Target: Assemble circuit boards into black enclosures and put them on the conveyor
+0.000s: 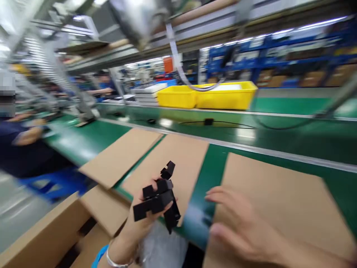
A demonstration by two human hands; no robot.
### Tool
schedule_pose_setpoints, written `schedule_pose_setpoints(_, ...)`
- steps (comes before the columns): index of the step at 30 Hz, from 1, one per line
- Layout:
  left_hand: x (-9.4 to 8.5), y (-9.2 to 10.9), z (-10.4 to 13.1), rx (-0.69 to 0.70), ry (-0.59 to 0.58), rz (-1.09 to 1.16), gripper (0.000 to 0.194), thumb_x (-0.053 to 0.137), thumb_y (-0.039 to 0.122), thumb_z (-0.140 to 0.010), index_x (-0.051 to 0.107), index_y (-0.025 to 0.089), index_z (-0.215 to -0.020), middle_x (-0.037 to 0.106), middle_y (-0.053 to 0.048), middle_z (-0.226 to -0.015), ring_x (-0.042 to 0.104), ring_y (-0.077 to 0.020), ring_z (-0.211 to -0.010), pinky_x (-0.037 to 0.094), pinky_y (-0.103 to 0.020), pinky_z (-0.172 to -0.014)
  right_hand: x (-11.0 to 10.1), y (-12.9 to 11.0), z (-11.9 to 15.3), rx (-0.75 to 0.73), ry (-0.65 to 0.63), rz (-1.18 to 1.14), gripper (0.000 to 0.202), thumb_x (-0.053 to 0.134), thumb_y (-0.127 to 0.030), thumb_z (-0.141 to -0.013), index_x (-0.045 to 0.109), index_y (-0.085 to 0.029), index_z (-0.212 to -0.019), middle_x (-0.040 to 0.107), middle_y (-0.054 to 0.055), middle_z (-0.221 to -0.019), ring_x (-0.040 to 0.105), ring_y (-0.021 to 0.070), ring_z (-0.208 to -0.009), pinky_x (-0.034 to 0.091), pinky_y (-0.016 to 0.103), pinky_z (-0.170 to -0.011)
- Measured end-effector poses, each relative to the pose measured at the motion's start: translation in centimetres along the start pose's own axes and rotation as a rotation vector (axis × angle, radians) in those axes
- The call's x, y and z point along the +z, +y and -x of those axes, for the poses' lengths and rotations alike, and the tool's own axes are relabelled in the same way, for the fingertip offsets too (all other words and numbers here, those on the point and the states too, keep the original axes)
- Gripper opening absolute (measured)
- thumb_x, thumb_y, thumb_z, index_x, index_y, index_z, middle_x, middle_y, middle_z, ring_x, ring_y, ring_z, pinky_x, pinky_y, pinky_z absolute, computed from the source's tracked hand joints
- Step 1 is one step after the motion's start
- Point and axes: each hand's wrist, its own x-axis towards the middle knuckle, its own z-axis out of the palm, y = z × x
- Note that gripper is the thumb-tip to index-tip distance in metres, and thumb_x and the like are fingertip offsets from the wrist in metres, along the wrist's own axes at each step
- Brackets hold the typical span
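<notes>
Several small black folded pieces (161, 201) are bunched in my left hand (145, 216), whose fingers wrap round them above the near edge of the green work surface. My right hand (245, 227) is open and slightly blurred, fingers spread and holding nothing, over the left part of the right cardboard sheet (281, 197). A middle cardboard sheet (178, 160) lies behind my left hand, and a left cardboard sheet (125, 152) lies beside it.
An open cardboard box (50, 230) stands at the lower left. Yellow bins (225, 97) stand beyond the green work surface (216, 156). A person (25, 145) sits at the far left near a blue stool (55, 184). A metal beam crosses overhead.
</notes>
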Motion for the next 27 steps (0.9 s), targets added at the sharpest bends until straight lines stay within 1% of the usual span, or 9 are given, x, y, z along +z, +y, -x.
schedule_pose_setpoints(2,7.6,-1.2,-1.5,0.129,-0.162,-0.042,0.039,0.081,0.027,-0.066,0.051,0.026,-0.090,0.054,-0.003,-0.121,0.060,-0.0242,-0.103,0.055,-0.037,-0.085,-0.6,-1.7,0.4,0.102,0.009,-0.077,0.056,0.068,-0.052,-0.082,0.046,-0.021,-0.123,0.057,0.012,-0.116,0.056,0.0264,-0.103,0.051,0.039,-0.087)
schedule_pose_setpoints(4,13.8,-2.3,-2.3,0.161,-0.293,-0.040,0.036,0.080,0.030,-0.068,0.051,0.026,-0.088,0.053,-0.004,-0.120,0.057,-0.0228,-0.104,0.050,-0.036,-0.090,-2.3,-1.6,1.5,0.273,0.101,-0.035,0.032,0.062,-0.040,-0.088,0.050,-0.020,-0.109,0.058,0.009,-0.104,0.055,0.0239,-0.095,0.050,0.038,-0.081)
schedule_pose_setpoints(6,18.2,-3.0,-3.0,0.076,-0.402,-0.037,0.035,0.079,0.033,-0.069,0.052,0.025,-0.090,0.056,-0.005,-0.112,0.057,-0.0229,-0.100,0.049,-0.036,-0.090,-4.8,-0.6,3.9,0.407,0.125,0.050,0.005,0.054,-0.023,-0.088,0.051,-0.020,-0.090,0.057,0.005,-0.088,0.053,0.0213,-0.084,0.047,0.036,-0.073)
schedule_pose_setpoints(9,22.0,-3.3,-4.5,-0.083,-0.583,-0.092,0.035,0.078,0.029,-0.066,0.055,0.022,-0.091,0.059,-0.004,-0.097,0.058,-0.0220,-0.090,0.050,-0.035,-0.082,-8.0,1.8,8.7,0.425,-0.023,0.202,0.006,0.055,-0.015,-0.083,0.052,-0.020,-0.082,0.055,0.004,-0.083,0.050,0.0217,-0.082,0.044,0.036,-0.071)
schedule_pose_setpoints(14,24.4,-3.0,-7.0,-0.276,-0.963,-0.217,0.032,0.075,0.012,-0.057,0.066,0.016,-0.087,0.062,-0.002,-0.088,0.057,-0.0172,-0.081,0.049,-0.025,-0.069,-9.6,4.1,14.0,0.322,-0.236,0.358,0.006,0.063,-0.024,-0.084,0.059,-0.021,-0.082,0.058,0.007,-0.090,0.048,0.0278,-0.098,0.041,0.045,-0.085)
schedule_pose_setpoints(16,24.6,-3.0,-7.4,-0.368,-1.118,-0.237,0.037,0.075,0.018,-0.061,0.069,0.016,-0.098,0.065,-0.004,-0.092,0.060,-0.0182,-0.081,0.051,-0.026,-0.066,-10.1,4.3,14.4,0.292,-0.217,0.313,0.006,0.060,-0.026,-0.086,0.060,-0.021,-0.083,0.058,0.007,-0.089,0.048,0.0265,-0.096,0.041,0.044,-0.084)
schedule_pose_setpoints(19,24.2,-3.1,-8.1,-0.547,-1.267,-0.206,0.049,0.072,0.043,-0.072,0.064,0.018,-0.113,0.066,-0.010,-0.104,0.065,-0.0245,-0.085,0.054,-0.028,-0.056,-11.2,4.8,14.1,0.282,-0.080,0.257,0.011,0.049,-0.018,-0.089,0.057,-0.019,-0.081,0.056,0.007,-0.082,0.048,0.0234,-0.087,0.043,0.040,-0.078)
schedule_pose_setpoints(23,23.4,-3.3,-10.0,-0.627,-1.162,-0.198,0.074,0.069,0.069,-0.066,0.059,0.013,-0.113,0.067,-0.016,-0.098,0.070,-0.0322,-0.081,0.052,-0.027,-0.044,-11.4,6.3,12.6,0.323,0.028,0.242,0.011,0.048,-0.016,-0.088,0.058,-0.017,-0.090,0.056,0.008,-0.086,0.048,0.0229,-0.089,0.043,0.039,-0.079)
schedule_pose_setpoints(27,24.8,-4.6,-13.4,-0.491,-0.972,-0.317,0.058,0.059,0.064,-0.082,0.057,0.011,-0.104,0.066,-0.010,-0.077,0.068,-0.0225,-0.065,0.049,-0.024,-0.041,-10.2,7.8,10.7,0.488,-0.001,0.292,0.015,0.060,-0.030,-0.087,0.063,-0.017,-0.093,0.056,0.008,-0.092,0.049,0.0254,-0.094,0.044,0.040,-0.081)
